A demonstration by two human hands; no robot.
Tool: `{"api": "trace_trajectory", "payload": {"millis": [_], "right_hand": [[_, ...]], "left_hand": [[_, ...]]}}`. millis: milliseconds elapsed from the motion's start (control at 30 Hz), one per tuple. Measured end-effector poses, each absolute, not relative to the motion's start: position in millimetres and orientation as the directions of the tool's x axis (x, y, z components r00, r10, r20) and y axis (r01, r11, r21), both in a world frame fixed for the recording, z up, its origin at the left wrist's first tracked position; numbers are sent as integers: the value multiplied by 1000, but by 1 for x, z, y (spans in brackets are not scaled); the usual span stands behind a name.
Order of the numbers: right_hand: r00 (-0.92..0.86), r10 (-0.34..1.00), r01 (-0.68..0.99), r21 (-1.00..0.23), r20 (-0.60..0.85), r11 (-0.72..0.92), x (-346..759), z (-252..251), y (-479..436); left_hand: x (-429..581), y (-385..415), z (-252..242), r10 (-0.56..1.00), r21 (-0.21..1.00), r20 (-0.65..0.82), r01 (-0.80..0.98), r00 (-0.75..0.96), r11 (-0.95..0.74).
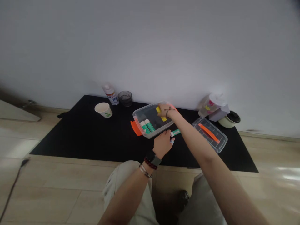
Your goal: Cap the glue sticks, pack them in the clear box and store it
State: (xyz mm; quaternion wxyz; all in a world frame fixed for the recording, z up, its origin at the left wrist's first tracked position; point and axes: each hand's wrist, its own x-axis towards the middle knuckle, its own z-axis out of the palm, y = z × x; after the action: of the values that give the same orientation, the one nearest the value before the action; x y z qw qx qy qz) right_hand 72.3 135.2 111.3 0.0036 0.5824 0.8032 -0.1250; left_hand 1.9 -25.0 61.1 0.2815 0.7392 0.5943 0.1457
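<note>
A clear plastic box (pixel 140 113) with an orange latch sits on a black mat (pixel 89 134). Two green-and-white glue sticks (pixel 147 125) lie inside it. My right hand (pixel 164 111) reaches over the box, closed on a yellow glue stick (pixel 160 113) held above its inside. My left hand (pixel 162 143) rests on the mat just in front of the box, fingers curled round a small white-capped item. A green glue stick (pixel 175 132) lies on the mat right beside that hand.
The box's clear lid (pixel 210 134) with an orange handle lies to the right. A paper cup (pixel 103 109), a white bottle (pixel 110 93) and a dark glass (pixel 125 98) stand at the back left. A lidded cup, a white box and a bowl (pixel 231 119) stand by the wall.
</note>
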Motion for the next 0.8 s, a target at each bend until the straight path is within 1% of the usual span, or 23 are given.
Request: {"api": "trace_trajectory", "payload": {"millis": [33, 67, 133, 167, 200, 233, 267, 333, 367, 400, 433, 467, 500, 533, 567, 600, 667, 733, 800], "right_hand": [[-311, 943, 936, -213, -117, 282, 86, 123, 125], [-286, 957, 927, -267, -42, 265, 101, 133, 112], [-204, 975, 908, -356, 86, 221, 134, 147, 78], [-166, 980, 900, -390, 106, 194, 150, 149, 57], [-139, 986, 886, -434, 90, 165, 164, 148, 36], [-134, 990, 860, -491, 46, 139, 177, 143, 16], [-151, 988, 824, -555, -19, 115, 189, 135, -2], [-208, 967, 753, -655, -150, 60, 213, 113, -30], [-203, 960, 750, -660, -194, 26, 225, 101, -40], [-152, 964, 783, -621, -218, -17, 239, 88, -46], [-71, 970, 842, -535, -231, -66, 252, 76, -50], [7, 972, 901, -421, -235, -109, 265, 65, -52], [58, 967, 939, -315, -248, -137, 277, 56, -52], [72, 961, 961, -240, -267, -139, 286, 47, -50], [62, 956, 972, -200, -288, -123, 292, 40, -46], [36, 951, 977, -189, -307, -98, 295, 34, -42], [-18, 948, 979, -200, -316, -48, 292, 28, -29], [-24, 955, 981, -190, -296, -34, 281, 27, -12], [17, 963, 985, -158, -268, -62, 268, 30, 4]], "left_hand": [[3, -23, 60, 965, 679, -104, 726, 240, -107], [5, -22, 60, 966, 777, -95, 624, 241, -79], [9, -21, 60, 950, 937, -101, 349, 295, -9], [12, -21, 60, 929, 978, -113, 205, 353, 42], [15, -23, 61, 897, 991, -131, 84, 422, 106], [18, -26, 60, 852, 984, -155, 5, 500, 177], [22, -29, 59, 796, 970, -185, -26, 576, 244], [29, -38, 53, 693, 944, -267, 36, 669, 329], [32, -43, 48, 657, 935, -314, 101, 686, 341], [35, -46, 43, 632, 926, -358, 173, 687, 336], [37, -49, 37, 618, 916, -396, 243, 680, 319], [39, -50, 32, 615, 906, -424, 309, 665, 290], [41, -50, 28, 627, 895, -439, 372, 643, 246], [41, -49, 25, 654, 882, -440, 432, 616, 186], [41, -47, 22, 695, 864, -422, 491, 582, 114], [41, -44, 20, 742, 838, -389, 544, 547, 39], [39, -38, 17, 819, 783, -299, 616, 489, -82], [38, -32, 15, 863, 754, -227, 642, 452, -138], [37, -26, 11, 886, 761, -183, 632, 426, -147]]}}
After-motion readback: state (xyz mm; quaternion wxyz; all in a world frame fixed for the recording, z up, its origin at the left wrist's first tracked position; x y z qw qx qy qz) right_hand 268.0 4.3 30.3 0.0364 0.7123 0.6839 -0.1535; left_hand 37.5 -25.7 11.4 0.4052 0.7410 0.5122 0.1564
